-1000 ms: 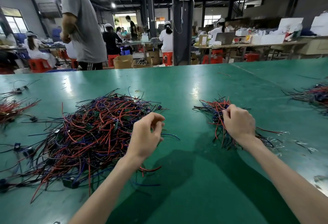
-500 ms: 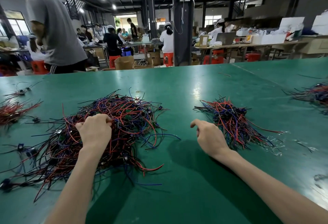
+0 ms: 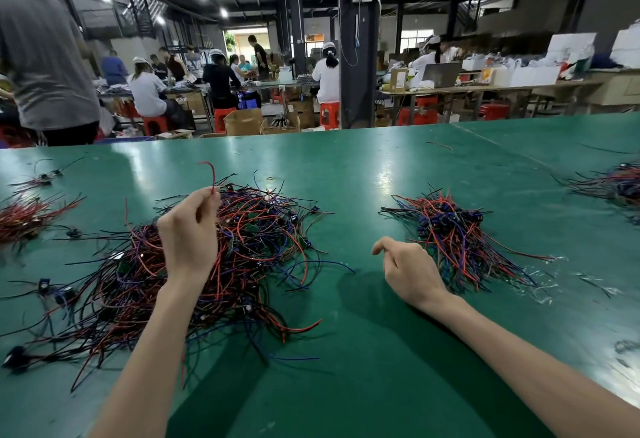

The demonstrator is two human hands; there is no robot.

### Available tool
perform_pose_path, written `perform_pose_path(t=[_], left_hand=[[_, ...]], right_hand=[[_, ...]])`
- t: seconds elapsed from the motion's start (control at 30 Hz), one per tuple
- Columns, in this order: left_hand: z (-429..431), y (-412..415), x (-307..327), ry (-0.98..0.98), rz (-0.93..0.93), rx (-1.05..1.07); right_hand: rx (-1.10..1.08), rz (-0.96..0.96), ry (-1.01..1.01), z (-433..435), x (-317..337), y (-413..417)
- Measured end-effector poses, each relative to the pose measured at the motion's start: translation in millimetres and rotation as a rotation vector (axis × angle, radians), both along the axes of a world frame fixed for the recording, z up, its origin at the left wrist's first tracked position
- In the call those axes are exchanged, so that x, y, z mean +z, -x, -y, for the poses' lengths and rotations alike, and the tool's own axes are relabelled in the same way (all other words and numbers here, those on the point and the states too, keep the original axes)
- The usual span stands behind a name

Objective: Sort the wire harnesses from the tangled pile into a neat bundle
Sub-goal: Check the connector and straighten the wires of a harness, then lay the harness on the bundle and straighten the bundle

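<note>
The green table (image 3: 346, 167) filled most of what I saw, and its far edge met a busy workshop floor. The tangled pile (image 3: 270, 229) of red, black and blue wire harnesses sprawled over the left half and reached toward the near edge. The neater bundle (image 3: 450, 229) lay right of centre, well apart from the pile, with its wires fanned toward the right edge. A red heap (image 3: 27, 215) sat at the left edge and a mixed heap (image 3: 616, 181) at the right edge. Print on the cartons (image 3: 244, 122) beyond the far edge was too small for me to read. The left hand (image 3: 188, 233) was raised over the pile, thumb and fingertips pinching a red wire (image 3: 212, 174) whose free end curled above the knuckles. The right hand (image 3: 408, 267) rested on the table just beside the bundle's near-left side, fingers loosely curled and holding nothing.
</note>
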State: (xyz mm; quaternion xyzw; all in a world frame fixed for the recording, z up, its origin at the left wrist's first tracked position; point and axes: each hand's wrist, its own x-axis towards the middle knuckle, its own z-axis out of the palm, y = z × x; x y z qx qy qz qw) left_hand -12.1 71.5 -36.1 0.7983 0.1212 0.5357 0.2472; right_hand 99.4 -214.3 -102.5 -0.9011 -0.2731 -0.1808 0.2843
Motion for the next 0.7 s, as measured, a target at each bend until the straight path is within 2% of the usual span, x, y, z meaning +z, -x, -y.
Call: perform_pose_path(t=[0.07, 0.2, 0.3, 0.4, 0.5, 0.57, 0.7], left_hand=[[7.9, -5.1, -1.0, 0.095, 0.004, -0.133], [25.0, -9.4, -0.5, 0.478, 0.024, -0.459], [40.0, -6.7, 3.9, 0.686, 0.048, -0.655], [56.3, -5.4, 7.1, 0.817, 0.023, -0.817], [71.6, -5.5, 5.7, 0.827, -0.051, -0.901], [79.9, -5.6, 3.2, 0.847, -0.093, -0.951], [94.6, -5.8, -4.0, 0.930, -0.163, -1.098]], right_hand=[[-0.002, -0.008, -0.004, 0.2, -0.2, 1.3], [0.004, -0.029, -0.023, -0.6, -0.7, 0.3], [0.054, -0.055, -0.101, -1.7, -1.3, 0.8], [0.125, -0.051, -0.219, -6.3, 3.3, 5.5], [0.229, -0.074, -0.307, -13.2, 12.3, 17.5], [0.318, -0.217, -0.395, -17.6, 18.0, 27.0], [0.518, -0.837, -0.597, -23.4, 28.0, 40.8]])
